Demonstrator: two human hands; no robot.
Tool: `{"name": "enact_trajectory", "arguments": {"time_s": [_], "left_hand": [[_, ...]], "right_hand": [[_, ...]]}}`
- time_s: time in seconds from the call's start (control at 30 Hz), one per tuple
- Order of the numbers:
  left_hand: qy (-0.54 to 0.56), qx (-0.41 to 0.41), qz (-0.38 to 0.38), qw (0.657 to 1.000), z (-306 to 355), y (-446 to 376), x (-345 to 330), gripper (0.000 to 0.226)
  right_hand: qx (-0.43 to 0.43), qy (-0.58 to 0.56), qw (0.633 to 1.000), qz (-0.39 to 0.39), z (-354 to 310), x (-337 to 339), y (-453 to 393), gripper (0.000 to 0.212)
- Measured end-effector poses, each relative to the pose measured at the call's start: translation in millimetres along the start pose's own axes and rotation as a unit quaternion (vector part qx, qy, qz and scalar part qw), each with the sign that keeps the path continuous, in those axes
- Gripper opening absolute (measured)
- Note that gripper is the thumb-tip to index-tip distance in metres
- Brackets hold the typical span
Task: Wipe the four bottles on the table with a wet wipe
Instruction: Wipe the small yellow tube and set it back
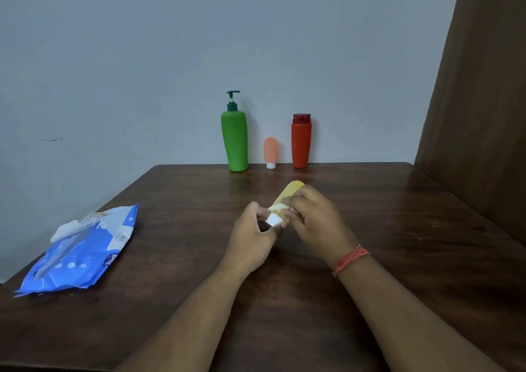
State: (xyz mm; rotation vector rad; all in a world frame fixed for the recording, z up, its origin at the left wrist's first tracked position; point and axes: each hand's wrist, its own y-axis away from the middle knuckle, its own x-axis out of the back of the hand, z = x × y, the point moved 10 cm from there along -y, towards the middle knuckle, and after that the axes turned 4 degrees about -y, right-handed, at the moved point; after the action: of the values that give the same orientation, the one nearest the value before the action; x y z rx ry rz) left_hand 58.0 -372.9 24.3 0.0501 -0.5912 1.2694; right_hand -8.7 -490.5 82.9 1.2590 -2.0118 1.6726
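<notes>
Near the tabletop's (pixel 398 229) middle, the yellow bottle (pixel 290 191) is pinched at its white cap (pixel 273 219) by the left hand (pixel 252 236), its long axis running away toward the far edge, while the wipe (pixel 277 208) is held round its body by the right hand (pixel 314 216).

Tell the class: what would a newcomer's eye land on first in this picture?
Probably the two hands at table centre: the left hand grips the white cap of a yellow bottle while the right hand presses a wipe to it. Next, three bright bottles by the wall: green pump bottle, peach tube, red bottle.
</notes>
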Motion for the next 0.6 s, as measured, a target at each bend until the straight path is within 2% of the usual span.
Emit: {"name": "enact_trajectory", "arguments": {"time_s": [0.1, 0.17, 0.2, 0.37, 0.43, 0.53, 0.6], "left_hand": [[-0.014, -0.015, -0.031, 0.999, 1.4, -0.7, -8.2, 0.025], [-0.019, -0.022, -0.043, 0.999, 1.5, -1.0, -11.5, 0.027], [-0.017, -0.023, -0.043, 0.999, 0.8, -1.2, -11.6, 0.027], [0.015, -0.007, -0.011, 1.0, -3.1, -3.8, -3.3, 0.024], [0.014, -0.008, -0.01, 1.0, -2.2, -3.3, -3.2, 0.024], [0.001, -0.016, -0.029, 0.999, -1.6, -3.8, -8.0, 0.025], [0.0, -0.016, -0.03, 0.999, -2.7, -4.8, -8.8, 0.027]], "right_hand": [[-0.102, -0.024, 0.988, 0.114, 38.7, 26.8, 0.6, 0.019], [-0.155, -0.023, 0.979, 0.132, 56.2, 33.4, 5.7, 0.019], [-0.151, -0.024, 0.98, 0.125, 54.7, 32.3, 6.6, 0.019], [-0.02, -0.047, 0.998, 0.035, 10.2, 4.7, 2.3, 0.016], [-0.032, -0.042, 0.997, 0.062, 14.9, 8.0, -0.7, 0.016], [-0.109, -0.039, 0.982, 0.152, 39.7, 29.3, 2.8, 0.016], [-0.133, -0.031, 0.977, 0.161, 47.0, 32.1, 6.4, 0.014]]}}
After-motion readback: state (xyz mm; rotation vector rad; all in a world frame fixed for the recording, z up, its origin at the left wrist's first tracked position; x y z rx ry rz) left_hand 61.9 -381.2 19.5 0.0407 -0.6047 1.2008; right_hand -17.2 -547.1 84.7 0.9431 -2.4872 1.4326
